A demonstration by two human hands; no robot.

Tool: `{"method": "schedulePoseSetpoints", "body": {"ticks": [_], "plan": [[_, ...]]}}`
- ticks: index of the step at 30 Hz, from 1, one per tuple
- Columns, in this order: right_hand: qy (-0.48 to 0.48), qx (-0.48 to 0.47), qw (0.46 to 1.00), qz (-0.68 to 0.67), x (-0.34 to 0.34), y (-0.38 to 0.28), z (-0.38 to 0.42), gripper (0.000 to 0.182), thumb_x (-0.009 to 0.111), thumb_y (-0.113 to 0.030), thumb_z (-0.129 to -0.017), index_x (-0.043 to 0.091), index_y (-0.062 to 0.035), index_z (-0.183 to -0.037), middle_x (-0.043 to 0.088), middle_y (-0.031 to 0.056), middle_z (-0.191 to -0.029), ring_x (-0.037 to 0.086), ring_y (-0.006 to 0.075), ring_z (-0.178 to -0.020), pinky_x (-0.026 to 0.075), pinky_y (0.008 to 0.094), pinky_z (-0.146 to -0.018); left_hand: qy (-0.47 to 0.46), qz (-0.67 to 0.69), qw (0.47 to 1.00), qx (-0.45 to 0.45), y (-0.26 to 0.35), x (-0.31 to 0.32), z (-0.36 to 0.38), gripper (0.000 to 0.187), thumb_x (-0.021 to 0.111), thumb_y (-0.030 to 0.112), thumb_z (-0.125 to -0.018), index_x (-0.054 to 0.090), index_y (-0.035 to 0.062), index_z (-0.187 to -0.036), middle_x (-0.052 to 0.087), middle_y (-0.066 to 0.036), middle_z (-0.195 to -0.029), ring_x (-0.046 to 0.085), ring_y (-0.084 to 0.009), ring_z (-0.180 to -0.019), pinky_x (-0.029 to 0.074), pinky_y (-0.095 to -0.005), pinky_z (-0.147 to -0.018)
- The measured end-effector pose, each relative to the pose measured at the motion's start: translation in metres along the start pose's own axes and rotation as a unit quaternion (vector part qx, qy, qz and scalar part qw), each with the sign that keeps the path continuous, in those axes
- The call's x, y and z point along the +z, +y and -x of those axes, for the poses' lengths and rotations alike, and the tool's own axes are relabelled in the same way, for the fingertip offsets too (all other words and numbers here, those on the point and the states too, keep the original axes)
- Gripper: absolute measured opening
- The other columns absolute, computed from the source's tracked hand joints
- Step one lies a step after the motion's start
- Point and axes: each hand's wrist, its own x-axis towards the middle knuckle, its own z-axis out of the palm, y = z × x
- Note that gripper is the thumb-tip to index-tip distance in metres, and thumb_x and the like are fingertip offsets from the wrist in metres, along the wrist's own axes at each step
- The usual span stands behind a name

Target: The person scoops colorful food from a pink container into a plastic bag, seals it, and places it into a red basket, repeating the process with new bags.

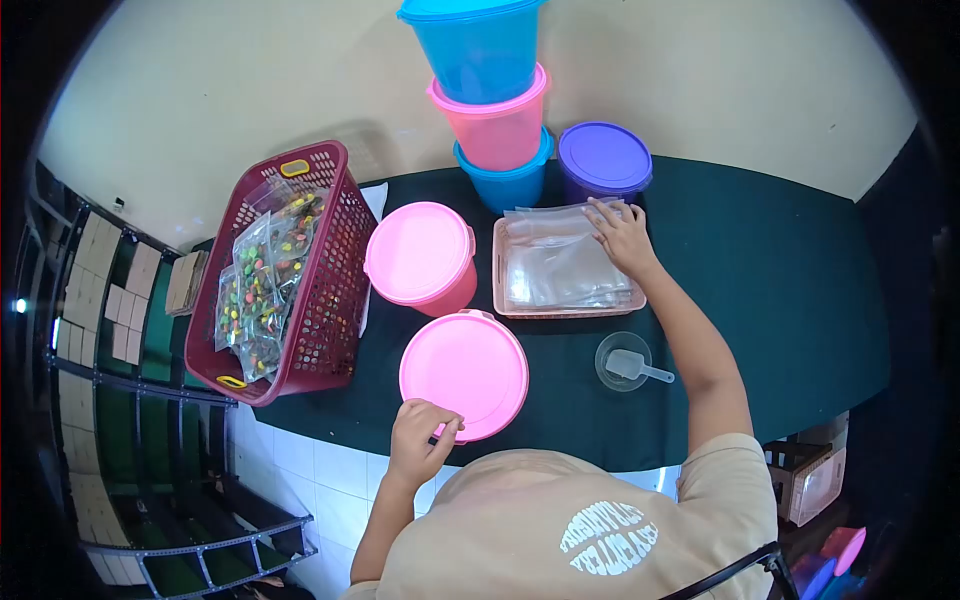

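My left hand (pixel 424 438) rests at the near edge of a round pink-lidded tub (pixel 465 372), its fingers loosely bent, with a gap to the thumb and nothing seen in it. Over a pink tray (pixel 499 275), my right hand (pixel 622 238) has its fingers on the far edge of a stack of clear plastic bags (pixel 560 265). The fingertips look closed on the top bag there. Right of the tray's near corner, a clear bowl (pixel 604 372) holds a small translucent scoop (pixel 630 364).
At the left stands a maroon basket (pixel 335 290) filled with bags of colourful sweets (pixel 262 275). Another pink-lidded tub (pixel 420 255) is beside it. Behind rise stacked blue (pixel 475 50) and pink tubs (pixel 495 135), next to a purple-lidded tub (pixel 605 158). Dark green cloth (pixel 790 300) covers the table.
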Motion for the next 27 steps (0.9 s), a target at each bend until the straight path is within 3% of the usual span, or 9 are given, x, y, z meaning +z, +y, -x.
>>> {"method": "schedulePoseSetpoints", "body": {"ticks": [4,7,9,11,13,15,21,25,27], "plan": [[0.000,0.050,0.998,-0.035,-0.015,-0.009,0.008,0.023,0.057,-0.024,-0.089,0.065,-0.0118,-0.108,0.060,0.0038,-0.117,0.053,0.0247,-0.106,0.040,0.0429,-0.088,-0.005,0.003,1.000,0.001,0.000,0.001,0.000,0.006,0.060,0.009,-0.082,0.065,0.0063,-0.078,0.067,-0.004,-0.075,0.061,-0.0212,-0.072,0.042,-0.0345,-0.075],[-0.010,0.165,0.978,-0.128,-0.027,-0.017,0.019,0.019,0.056,-0.017,-0.090,0.065,-0.0072,-0.104,0.065,0.0066,-0.094,0.061,0.0224,-0.080,0.047,0.0348,-0.069,-0.005,0.009,1.000,0.008,0.002,0.003,-0.002,0.009,0.060,0.009,-0.083,0.065,0.0054,-0.077,0.067,-0.003,-0.072,0.061,-0.0203,-0.072,0.042,-0.0344,-0.075],[0.017,0.356,0.862,-0.361,-0.050,-0.039,0.023,0.016,0.055,-0.012,-0.091,0.065,-0.0026,-0.099,0.063,0.0074,-0.072,0.058,0.0181,-0.054,0.045,0.0309,-0.052,-0.011,0.044,0.999,-0.012,0.001,0.005,0.002,0.008,0.059,0.010,-0.085,0.064,0.0043,-0.085,0.067,-0.005,-0.079,0.062,-0.0203,-0.075,0.043,-0.0343,-0.078],[0.054,0.405,0.767,-0.494,-0.073,-0.067,0.027,0.018,0.051,-0.012,-0.094,0.065,-0.0007,-0.097,0.059,0.0028,-0.065,0.052,0.0072,-0.050,0.040,0.0238,-0.047,-0.016,0.078,0.996,-0.034,0.000,0.010,0.003,0.011,0.058,0.011,-0.087,0.064,0.0032,-0.092,0.068,-0.007,-0.085,0.063,-0.0204,-0.078,0.044,-0.0342,-0.080],[0.054,0.434,0.672,-0.597,-0.102,-0.104,0.029,0.018,0.050,-0.013,-0.095,0.063,-0.0009,-0.100,0.056,0.0002,-0.063,0.048,0.0060,-0.048,0.037,0.0220,-0.045,0.103,0.339,0.917,-0.186,0.005,0.021,0.000,0.028,0.062,0.013,-0.087,0.058,0.0014,-0.112,0.066,-0.011,-0.102,0.063,-0.0216,-0.093,0.044,-0.0333,-0.089],[0.045,0.437,0.624,-0.646,-0.123,-0.150,0.036,0.017,0.051,-0.015,-0.096,0.063,-0.0036,-0.101,0.051,-0.0030,-0.064,0.045,0.0044,-0.050,0.035,0.0206,-0.045,0.104,0.365,0.902,-0.208,0.015,0.020,-0.012,0.036,0.062,0.013,-0.088,0.051,0.0000,-0.119,0.064,-0.013,-0.108,0.061,-0.0221,-0.098,0.044,-0.0337,-0.091],[-0.038,0.332,0.589,-0.736,-0.145,-0.257,0.058,0.020,0.056,-0.011,-0.093,0.058,0.0001,-0.110,0.065,0.0075,-0.089,0.061,0.0112,-0.072,0.048,0.0233,-0.064,0.024,0.430,0.882,-0.194,0.019,-0.009,-0.019,0.041,0.064,0.018,-0.089,0.050,-0.0022,-0.122,0.064,-0.017,-0.106,0.063,-0.0234,-0.094,0.047,-0.0365,-0.089],[0.134,0.285,0.661,-0.681,-0.157,-0.257,0.044,0.038,0.064,-0.008,-0.085,0.051,-0.0009,-0.121,0.063,0.0072,-0.099,0.059,0.0143,-0.081,0.050,0.0292,-0.073,-0.001,0.212,0.963,-0.165,0.010,-0.056,-0.021,0.013,0.061,0.010,-0.088,0.065,0.0002,-0.095,0.068,-0.010,-0.082,0.063,-0.0179,-0.081,0.046,-0.0345,-0.083],[0.077,0.269,0.723,-0.632,-0.184,-0.248,0.035,0.034,0.066,-0.009,-0.082,0.057,-0.0027,-0.114,0.063,0.0068,-0.096,0.059,0.0162,-0.079,0.049,0.0300,-0.072,-0.118,-0.020,0.992,-0.036,0.005,-0.077,-0.021,0.011,0.062,0.009,-0.084,0.067,0.0050,-0.093,0.068,-0.006,-0.083,0.062,-0.0206,-0.076,0.043,-0.0349,-0.082]]}}
